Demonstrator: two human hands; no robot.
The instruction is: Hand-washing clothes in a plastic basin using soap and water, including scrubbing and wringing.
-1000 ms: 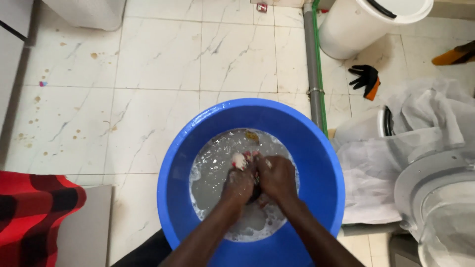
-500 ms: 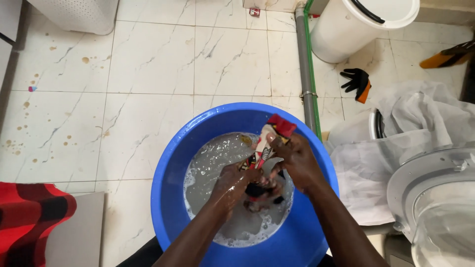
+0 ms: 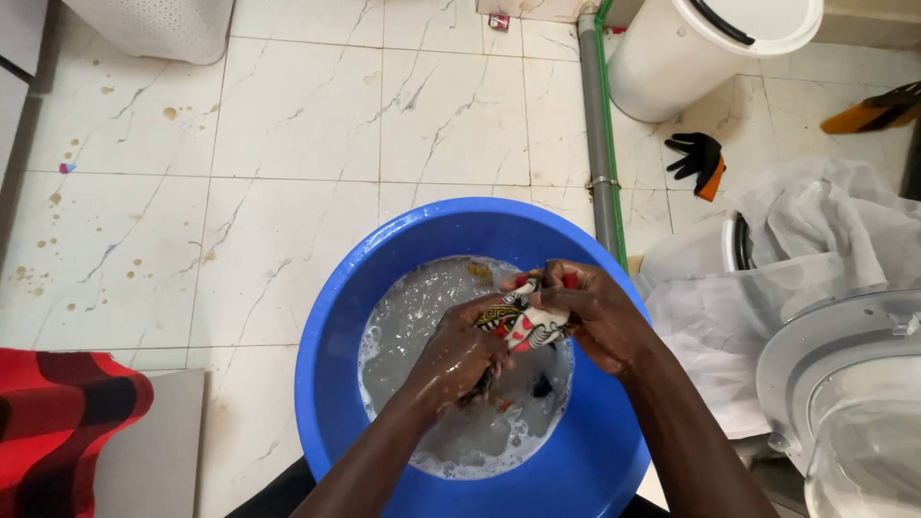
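A: What are the hands doing, nearest first?

B: Both are working in the blue basin (image 3: 331,384), which is sitting on the floor (image 3: 288,192) near its front edge. The left hand (image 3: 459,353) is gripping the lower end of a patterned cloth (image 3: 523,321), fingers clenched around it, wet with suds. The right hand (image 3: 597,312) is clenching the upper end, and the cloth is bunching between the two, just above the soapy water (image 3: 413,326).

A: How should the rubbing go?

B: I'd judge it best to be keeping both grips firm, working one fold against the other over the water so drips are falling back in, and shifting along the cloth bit by bit.

A: And around the basin?

B: A red-and-black fabric (image 3: 58,432) is lying at the left edge. Right of the basin, white plastic sheeting (image 3: 815,230) is draping over things. Farther back, a grey pipe (image 3: 597,144) is running along the floor, a black glove (image 3: 698,158) is lying beside it, and a white bucket (image 3: 691,58) is standing toward the far right corner.
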